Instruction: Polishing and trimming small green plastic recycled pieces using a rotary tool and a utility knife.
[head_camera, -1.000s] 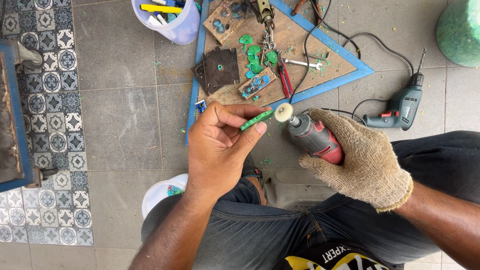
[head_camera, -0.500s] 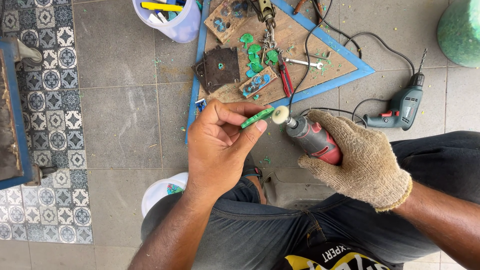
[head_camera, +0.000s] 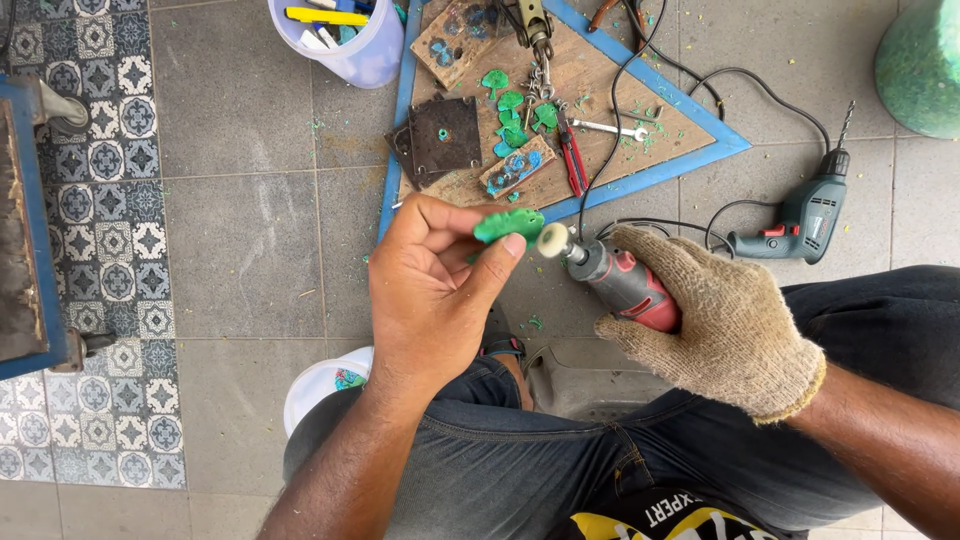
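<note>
Fingertips of the bare left hand (head_camera: 430, 290) pinch a small flat green piece (head_camera: 510, 223), thumb on its near edge, index curled over the far edge, piece held in the air above the tile floor (head_camera: 240, 240). Right hand (head_camera: 725, 320), in a knitted beige work glove, is wrapped tight around a red and grey rotary tool (head_camera: 620, 283); its round white buffing wheel (head_camera: 553, 240) sits just beside the right end of the green piece, contact too close to call. Both hands hover over the person's lap, dark jeans (head_camera: 520, 460) below.

Beyond the hands, a blue-edged wooden work board (head_camera: 620, 110) lies on the floor. On it: more green cut pieces (head_camera: 512, 115), a dark square metal plate (head_camera: 445, 135), a small wooden block with blue-green inlay (head_camera: 515, 168), red-handled pliers (head_camera: 572, 160), a small wrench (head_camera: 610, 127). Black cords run across the board toward the tools. A green corded electric drill (head_camera: 805, 215) lies on the tiles right of the board, well apart from the hands. Translucent plastic bucket (head_camera: 345, 40) with a yellow tool inside stands at the board's upper left corner. White container (head_camera: 325, 385) sits on the floor by the left knee, partly hidden. Patterned tiles (head_camera: 110, 200) and a blue metal frame (head_camera: 25, 220) run along the left edge. Green rounded object (head_camera: 920, 65) at top right, cut off.
</note>
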